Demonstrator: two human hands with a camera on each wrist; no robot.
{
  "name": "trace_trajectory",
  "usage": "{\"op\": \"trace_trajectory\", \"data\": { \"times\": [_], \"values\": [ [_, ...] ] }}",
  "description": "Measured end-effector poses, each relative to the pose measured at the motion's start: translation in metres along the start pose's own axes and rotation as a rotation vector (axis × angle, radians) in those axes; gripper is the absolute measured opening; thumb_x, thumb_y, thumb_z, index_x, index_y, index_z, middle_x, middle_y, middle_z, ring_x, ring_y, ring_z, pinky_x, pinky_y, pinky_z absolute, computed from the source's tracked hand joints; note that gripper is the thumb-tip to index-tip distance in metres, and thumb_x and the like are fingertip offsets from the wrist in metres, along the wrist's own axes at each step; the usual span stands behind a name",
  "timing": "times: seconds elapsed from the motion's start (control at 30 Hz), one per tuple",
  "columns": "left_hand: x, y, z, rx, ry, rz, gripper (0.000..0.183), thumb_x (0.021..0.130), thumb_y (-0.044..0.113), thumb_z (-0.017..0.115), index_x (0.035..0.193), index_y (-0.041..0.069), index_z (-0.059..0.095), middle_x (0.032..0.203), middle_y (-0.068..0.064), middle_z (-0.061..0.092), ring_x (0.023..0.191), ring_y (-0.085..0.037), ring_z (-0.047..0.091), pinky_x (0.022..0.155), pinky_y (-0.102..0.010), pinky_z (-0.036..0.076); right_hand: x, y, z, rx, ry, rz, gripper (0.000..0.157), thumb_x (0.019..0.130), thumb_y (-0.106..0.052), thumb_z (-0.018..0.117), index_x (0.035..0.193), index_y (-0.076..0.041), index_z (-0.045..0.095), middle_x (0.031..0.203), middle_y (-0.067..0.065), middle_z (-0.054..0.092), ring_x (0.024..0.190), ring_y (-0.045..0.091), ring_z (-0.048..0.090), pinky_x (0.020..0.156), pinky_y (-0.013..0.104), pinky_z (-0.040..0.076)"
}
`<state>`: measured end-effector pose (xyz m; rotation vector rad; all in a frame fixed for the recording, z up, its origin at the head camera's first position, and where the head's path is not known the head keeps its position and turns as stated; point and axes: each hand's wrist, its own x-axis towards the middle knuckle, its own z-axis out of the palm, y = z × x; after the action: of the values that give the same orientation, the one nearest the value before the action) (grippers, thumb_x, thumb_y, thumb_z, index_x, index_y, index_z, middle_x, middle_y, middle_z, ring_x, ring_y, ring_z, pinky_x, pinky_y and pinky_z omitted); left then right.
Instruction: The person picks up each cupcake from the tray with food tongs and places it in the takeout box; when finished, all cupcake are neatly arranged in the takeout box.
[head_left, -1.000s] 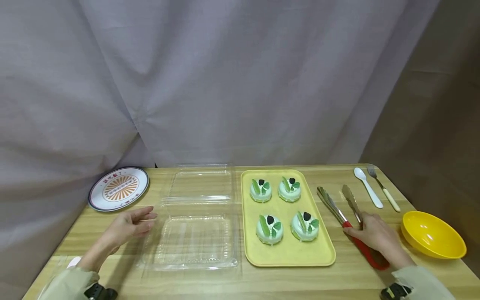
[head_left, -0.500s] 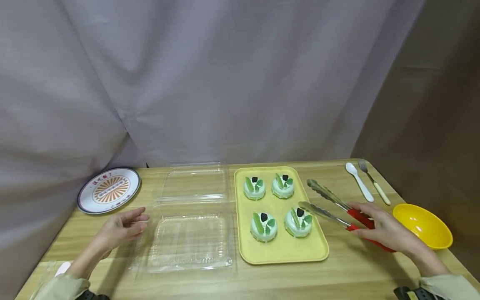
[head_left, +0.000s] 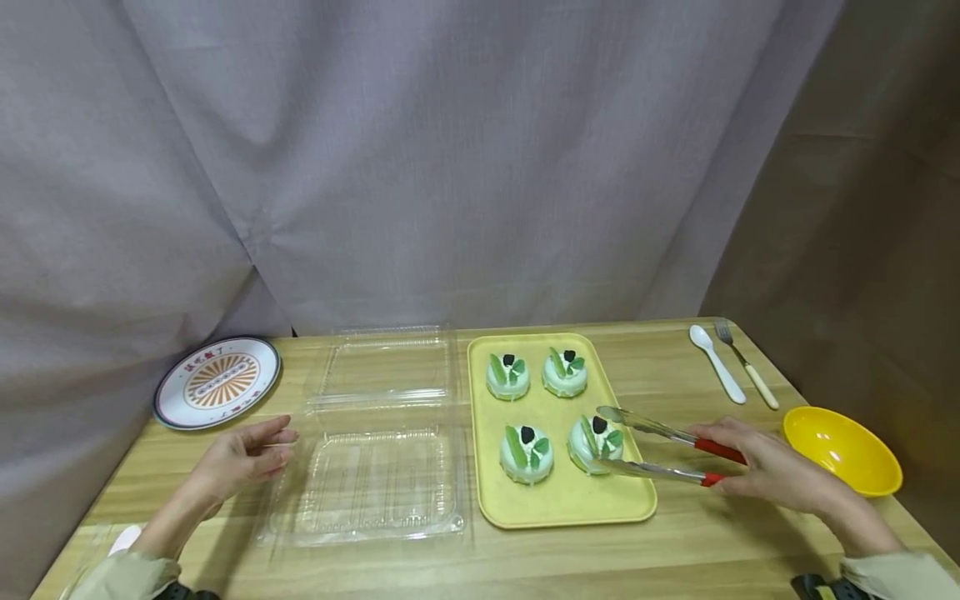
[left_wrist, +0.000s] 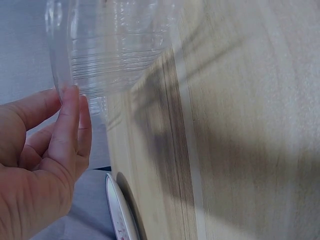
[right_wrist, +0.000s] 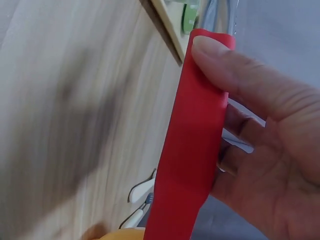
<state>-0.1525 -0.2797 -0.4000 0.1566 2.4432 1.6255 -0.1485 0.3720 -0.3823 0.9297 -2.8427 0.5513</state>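
Tongs in right hand, now astride near-right cake.

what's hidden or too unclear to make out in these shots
- Plate lettering: head view, too small to read.
- Tongs tips: whether they touch the cake is unclear in the head view; cut off in the right wrist view.
- Clear box: left wrist view, mostly cut off by the top edge.

Red-handled silver tongs, pale green cakes on a yellow tray, orange-sunburst white plate.
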Motion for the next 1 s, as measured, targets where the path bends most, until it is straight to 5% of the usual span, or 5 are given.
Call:
{"op": "trace_trajectory", "data": {
  "times": [0.47, 0.63, 1.0],
  "values": [
    [0.000, 0.000, 0.000, -0.022, 0.005, 0.001, 0.066, 0.091, -0.003, 0.062, 0.141, -0.023, 0.023, 0.122, -0.028, 0.060, 0.084, 0.004, 0.062, 0.077, -0.017, 0.062, 0.004, -0.006, 0.007, -0.041, -0.052, 0.121, 0.065, 0.065, -0.019, 0.088, 0.124, -0.003, 0.063, 0.109, 0.006, 0.063, 0.093, -0.006, 0.050, 0.067, 0.019, 0.050],
    [0.000, 0.000, 0.001, -0.012, 0.006, -0.003, 0.066, 0.091, -0.002, 0.061, 0.141, -0.023, 0.023, 0.124, -0.032, 0.057, 0.085, 0.004, 0.062, 0.077, -0.018, 0.062, -0.001, -0.009, 0.011, -0.063, 0.040, 0.094, 0.063, 0.063, -0.016, 0.089, 0.121, -0.006, 0.066, 0.102, -0.002, 0.062, 0.088, -0.007, 0.048, 0.066, 0.016, 0.048],
    [0.000, 0.001, 0.001, -0.006, 0.016, -0.024, 0.065, 0.091, -0.003, 0.061, 0.142, -0.021, 0.023, 0.123, -0.029, 0.058, 0.084, 0.003, 0.062, 0.077, -0.018, 0.062, -0.006, -0.026, 0.005, 0.012, 0.174, 0.154, 0.060, 0.065, -0.004, 0.086, 0.119, 0.008, 0.064, 0.103, 0.011, 0.061, 0.078, -0.009, 0.041, 0.057, 0.016, 0.037]
  ]
}}
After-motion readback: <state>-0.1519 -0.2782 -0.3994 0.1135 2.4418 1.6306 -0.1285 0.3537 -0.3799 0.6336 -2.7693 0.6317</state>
